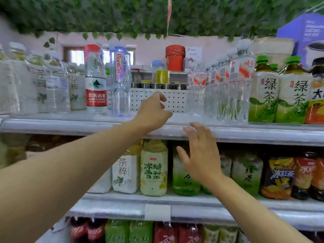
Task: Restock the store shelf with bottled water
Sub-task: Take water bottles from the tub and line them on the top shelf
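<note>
I see a brightly and evenly lit view, the light soft and diffuse with no hard shadows; only the recess under the top shelf edge (245, 135) goes dark. A small window (77, 56) at the back wall glows washed out. Motion blur smears much of the view: the bottles at far left (21, 79) are streaked and their labels unreadable, while the red-labelled water bottle (96, 81) reads fairly sharp. The clear bottles at right (228, 95) dissolve into glare and blur. Wide-angle distortion bows the shelves and stretches my left forearm (61, 172) at the frame's edge. The lowest row is soft.
</note>
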Demonstrator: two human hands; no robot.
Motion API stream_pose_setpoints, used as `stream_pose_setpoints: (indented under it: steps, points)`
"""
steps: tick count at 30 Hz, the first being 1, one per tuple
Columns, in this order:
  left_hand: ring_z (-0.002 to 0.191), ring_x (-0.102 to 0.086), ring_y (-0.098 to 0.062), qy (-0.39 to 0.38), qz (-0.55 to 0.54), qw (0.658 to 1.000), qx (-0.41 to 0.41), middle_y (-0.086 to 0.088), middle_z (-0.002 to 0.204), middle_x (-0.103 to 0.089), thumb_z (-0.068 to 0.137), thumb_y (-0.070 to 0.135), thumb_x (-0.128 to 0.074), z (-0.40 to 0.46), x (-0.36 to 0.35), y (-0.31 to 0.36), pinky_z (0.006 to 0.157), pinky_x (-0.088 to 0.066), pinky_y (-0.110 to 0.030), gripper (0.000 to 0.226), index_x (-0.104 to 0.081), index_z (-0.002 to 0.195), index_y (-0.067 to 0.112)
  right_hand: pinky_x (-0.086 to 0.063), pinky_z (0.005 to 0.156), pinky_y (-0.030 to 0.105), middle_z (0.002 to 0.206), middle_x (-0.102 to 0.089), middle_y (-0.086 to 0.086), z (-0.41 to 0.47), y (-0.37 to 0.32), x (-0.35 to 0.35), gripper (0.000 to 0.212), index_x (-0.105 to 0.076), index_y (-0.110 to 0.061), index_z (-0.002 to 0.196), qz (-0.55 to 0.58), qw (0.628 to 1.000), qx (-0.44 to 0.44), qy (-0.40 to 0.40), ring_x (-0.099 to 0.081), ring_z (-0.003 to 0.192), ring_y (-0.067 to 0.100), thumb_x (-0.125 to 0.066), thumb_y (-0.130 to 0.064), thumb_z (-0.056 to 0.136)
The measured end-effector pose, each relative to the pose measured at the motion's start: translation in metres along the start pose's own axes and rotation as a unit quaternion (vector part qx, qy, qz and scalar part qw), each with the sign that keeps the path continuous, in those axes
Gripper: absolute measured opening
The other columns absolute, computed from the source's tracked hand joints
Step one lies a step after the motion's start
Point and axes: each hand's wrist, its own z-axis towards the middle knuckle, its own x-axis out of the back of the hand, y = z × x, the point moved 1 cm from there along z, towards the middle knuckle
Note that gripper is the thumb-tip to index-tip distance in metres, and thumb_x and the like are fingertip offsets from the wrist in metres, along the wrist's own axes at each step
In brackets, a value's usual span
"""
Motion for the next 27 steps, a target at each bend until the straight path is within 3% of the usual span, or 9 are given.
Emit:
stream_pose_setpoints:
  steps: [4,7,12,15,19,23,27]
  points:
    - [0.086,-0.057,-0.014,-0.012,-0.002,0.999,0.044,0.001,0.099,-0.057,0.085,0.019,-0.065,-0.064,0.028,-0.045,0.065,-0.046,-0.023,0.032,-0.047,0.111,0.021,-0.041,0.098,0.044,0.124,-0.053,0.016,-0.031,-0.051,-0.015,0.052,-0.056,-0.005,0.118,0.027,0.999,0.026,-0.039,-0.048,0.116,0.034,-0.076,-0.024,0.073]
    - [0.078,-0.055,-0.012,-0.024,0.034,0.995,0.087,0.002,0.093,-0.056,0.083,0.020,-0.066,-0.118,0.045,-0.091,0.063,-0.043,-0.025,0.030,-0.047,0.106,0.020,-0.048,0.092,0.046,0.121,-0.055,0.021,-0.061,-0.094,-0.034,0.049,-0.059,-0.001,0.111,0.063,0.993,0.036,-0.096,-0.052,0.113,0.038,-0.079,-0.017,0.069]
    - [0.095,-0.055,-0.019,-0.136,0.115,0.967,0.183,-0.001,0.108,-0.054,0.082,0.026,-0.067,-0.211,0.073,-0.178,0.077,-0.041,-0.028,0.040,-0.047,0.116,0.018,-0.032,0.106,0.042,0.144,-0.035,0.012,-0.121,-0.169,-0.070,0.049,-0.048,-0.009,0.130,0.125,0.963,0.034,-0.236,-0.034,0.132,0.032,-0.063,-0.024,0.086]
    - [0.107,-0.056,-0.025,-0.177,0.138,0.946,0.235,-0.006,0.114,-0.058,0.079,0.027,-0.069,-0.266,0.087,-0.226,0.084,-0.045,-0.030,0.043,-0.050,0.115,0.016,-0.031,0.109,0.039,0.146,-0.028,0.010,-0.161,-0.213,-0.089,0.053,-0.043,-0.013,0.134,0.141,0.942,0.043,-0.302,-0.032,0.134,0.030,-0.060,-0.029,0.087]
    - [0.107,-0.054,-0.023,-0.218,0.125,0.918,0.306,-0.005,0.123,-0.051,0.083,0.029,-0.066,-0.336,0.100,-0.277,0.089,-0.045,-0.033,0.047,-0.045,0.124,0.018,-0.035,0.106,0.044,0.144,-0.034,0.016,-0.222,-0.263,-0.115,0.054,-0.047,-0.006,0.132,0.185,0.917,0.051,-0.351,-0.036,0.129,0.035,-0.065,-0.023,0.084]
    - [0.109,-0.053,-0.025,-0.221,0.128,0.897,0.362,-0.006,0.121,-0.054,0.080,0.028,-0.067,-0.403,0.100,-0.324,0.092,-0.044,-0.033,0.046,-0.048,0.121,0.018,-0.033,0.105,0.039,0.148,-0.028,0.015,-0.280,-0.302,-0.138,0.055,-0.044,-0.007,0.135,0.215,0.878,0.051,-0.424,-0.036,0.130,0.034,-0.062,-0.022,0.086]
    - [0.107,-0.054,-0.027,-0.214,0.135,0.874,0.415,-0.006,0.116,-0.058,0.080,0.026,-0.066,-0.469,0.095,-0.361,0.091,-0.044,-0.036,0.039,-0.051,0.115,0.016,-0.049,0.090,0.045,0.129,-0.051,0.022,-0.341,-0.330,-0.168,0.053,-0.056,-0.001,0.121,0.228,0.849,0.081,-0.470,-0.056,0.109,0.041,-0.071,-0.017,0.073]
